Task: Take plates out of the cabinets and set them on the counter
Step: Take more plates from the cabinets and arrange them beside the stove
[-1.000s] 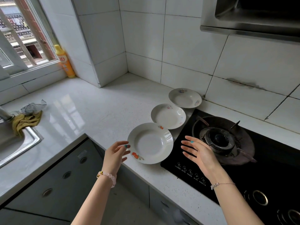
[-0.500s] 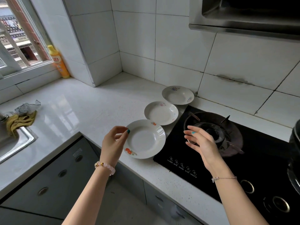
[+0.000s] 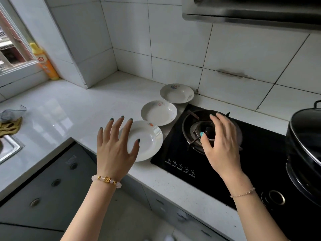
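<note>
Three white plates with small flower prints lie in a diagonal row on the white counter. The nearest plate sits by the counter's front edge, the middle plate is behind it, and the far plate is close to the tiled wall. My left hand hovers over the nearest plate's left rim with fingers spread and holds nothing. Over the gas burner my right hand is raised, fingers loosely bent and empty.
A black glass hob lies right of the plates, with a black lidded pot at the right edge. A yellow bottle stands by the window. A sink and rag are at left. Grey cabinet fronts run below.
Both hands have risen and moved forward; my left hand now spreads over the nearest plate's left rim. The view has shifted right, bringing the black pot into sight.
</note>
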Motion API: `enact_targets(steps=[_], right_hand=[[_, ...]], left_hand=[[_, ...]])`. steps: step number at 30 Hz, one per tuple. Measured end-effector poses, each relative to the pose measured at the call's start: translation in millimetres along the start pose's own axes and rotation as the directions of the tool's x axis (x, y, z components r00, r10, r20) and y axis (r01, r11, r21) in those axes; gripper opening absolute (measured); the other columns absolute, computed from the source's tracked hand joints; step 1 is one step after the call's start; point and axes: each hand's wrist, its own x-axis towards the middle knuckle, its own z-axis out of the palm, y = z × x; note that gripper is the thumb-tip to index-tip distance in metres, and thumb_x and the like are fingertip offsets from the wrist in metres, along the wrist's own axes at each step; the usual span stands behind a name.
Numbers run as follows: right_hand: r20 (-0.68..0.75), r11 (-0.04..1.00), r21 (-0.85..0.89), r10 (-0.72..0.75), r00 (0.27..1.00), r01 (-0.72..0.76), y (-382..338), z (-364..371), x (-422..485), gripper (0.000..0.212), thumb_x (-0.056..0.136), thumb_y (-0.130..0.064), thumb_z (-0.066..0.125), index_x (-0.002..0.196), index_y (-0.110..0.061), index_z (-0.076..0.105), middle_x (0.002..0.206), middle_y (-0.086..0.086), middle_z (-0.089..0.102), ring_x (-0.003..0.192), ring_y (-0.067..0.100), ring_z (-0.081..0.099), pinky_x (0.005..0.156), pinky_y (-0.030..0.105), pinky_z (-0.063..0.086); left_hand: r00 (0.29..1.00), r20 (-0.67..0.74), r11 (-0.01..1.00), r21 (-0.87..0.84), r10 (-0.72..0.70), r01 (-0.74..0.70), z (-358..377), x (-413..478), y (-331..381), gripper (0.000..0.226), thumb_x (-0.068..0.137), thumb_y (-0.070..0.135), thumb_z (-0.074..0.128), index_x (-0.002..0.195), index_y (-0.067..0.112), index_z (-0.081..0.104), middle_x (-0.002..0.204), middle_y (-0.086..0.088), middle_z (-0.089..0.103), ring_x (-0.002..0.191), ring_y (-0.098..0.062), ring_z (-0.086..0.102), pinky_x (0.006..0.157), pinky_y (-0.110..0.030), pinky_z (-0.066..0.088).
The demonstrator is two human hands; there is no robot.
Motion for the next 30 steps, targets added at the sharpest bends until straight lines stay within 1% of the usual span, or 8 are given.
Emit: enact_targets(steps=[3, 4, 7, 9, 14, 17, 26, 30], right_hand=[[-0.011, 1.0, -0.029, -0.005, 1.0, 0.005, -1.1, -6.7, -9.5, 0.052, 0.089, -0.02, 0.059, 0.135, -0.002, 0.044, 0.142, 0.018, 0.041, 0.135, 0.033, 0.033, 0.113, 0.027, 0.011], [-0.014, 0.999, -0.032, 0.003, 1.0, -0.004, -2.3, -9.1, -12.8, 0.052, 0.089, -0.021, 0.059, 0.135, -0.002, 0.043, 0.142, 0.017, 0.041, 0.135, 0.033, 0.033, 0.113, 0.027, 0.01], [-0.025, 0.999, -0.022, 0.024, 0.999, -0.025, -9.7, -17.3, -25.8, 0.052, 0.089, -0.022, 0.057, 0.136, -0.001, 0.043, 0.142, 0.018, 0.041, 0.135, 0.033, 0.033, 0.114, 0.043, 0.025], [-0.05, 0.999, -0.031, 0.021, 0.999, -0.022, -15.0, -23.5, -37.1, 0.052, 0.089, -0.021, 0.057, 0.135, 0.0, 0.044, 0.14, 0.019, 0.042, 0.134, 0.034, 0.034, 0.112, 0.048, 0.03], [-0.108, 0.997, -0.046, 0.063, 0.992, -0.068, -30.7, -42.2, -83.8, 0.05, 0.088, -0.018, 0.059, 0.133, 0.0, 0.046, 0.138, 0.019, 0.043, 0.131, 0.034, 0.037, 0.109, 0.048, 0.034], [-0.1, 0.992, -0.05, 0.11, 0.989, -0.116, -39.9, -52.1, -127.5, 0.049, 0.09, -0.02, 0.056, 0.134, -0.001, 0.046, 0.138, 0.017, 0.043, 0.13, 0.032, 0.038, 0.108, 0.045, 0.035], [-0.084, 0.968, -0.12, 0.21, 0.974, -0.219, -64.5, -93.1, -266.8, 0.048, 0.09, -0.014, 0.056, 0.134, -0.001, 0.045, 0.136, 0.016, 0.047, 0.129, 0.031, 0.041, 0.108, 0.038, 0.032], [-0.131, 0.949, -0.146, 0.261, 0.956, -0.279, -64.2, -124.3, -307.5, 0.048, 0.089, -0.012, 0.057, 0.134, -0.001, 0.045, 0.135, 0.016, 0.048, 0.128, 0.03, 0.041, 0.108, 0.035, 0.03]], left_hand=[[1.0, -0.011, 1.0, 0.022, 0.019, -0.019, -1.6, -9.6, 3.9, 0.061, 0.086, 0.047, 0.037, 0.137, 0.014, 0.045, 0.141, -0.015, 0.045, 0.134, -0.038, 0.036, 0.109, -0.057, 0.025], [0.999, -0.021, 1.0, 0.019, 0.025, -0.024, -3.3, -13.4, 4.4, 0.061, 0.086, 0.047, 0.037, 0.137, 0.014, 0.044, 0.141, -0.015, 0.045, 0.134, -0.038, 0.036, 0.109, -0.057, 0.025], [0.998, -0.04, 0.999, 0.011, 0.052, -0.051, -12.0, -25.1, 3.7, 0.061, 0.087, 0.048, 0.037, 0.138, 0.016, 0.043, 0.141, -0.014, 0.045, 0.134, -0.038, 0.035, 0.108, -0.058, 0.025], [0.997, -0.043, 0.998, 0.005, 0.064, -0.064, -18.6, -33.7, 1.6, 0.061, 0.087, 0.048, 0.036, 0.138, 0.016, 0.043, 0.142, -0.014, 0.044, 0.135, -0.038, 0.034, 0.109, -0.058, 0.023], [0.994, -0.051, 0.993, -0.053, 0.098, -0.101, -40.1, -69.5, -6.1, 0.058, 0.088, 0.044, 0.035, 0.139, 0.016, 0.043, 0.144, -0.012, 0.043, 0.136, -0.036, 0.032, 0.111, -0.056, 0.021], [0.991, -0.049, 0.989, -0.077, 0.123, -0.126, -51.9, -106.1, -16.0, 0.056, 0.088, 0.042, 0.036, 0.138, 0.017, 0.041, 0.143, -0.012, 0.043, 0.136, -0.036, 0.032, 0.111, -0.055, 0.02], [0.969, 0.115, 0.969, -0.147, 0.217, -0.2, -74.3, -212.2, -17.8, 0.056, 0.087, 0.042, 0.037, 0.137, 0.018, 0.045, 0.141, -0.011, 0.046, 0.133, -0.037, 0.036, 0.109, -0.056, 0.023], [0.954, 0.106, 0.946, -0.2, 0.281, -0.256, -81.0, -235.6, -1.5, 0.056, 0.086, 0.041, 0.038, 0.137, 0.017, 0.046, 0.139, -0.012, 0.047, 0.132, -0.037, 0.039, 0.107, -0.057, 0.026]])
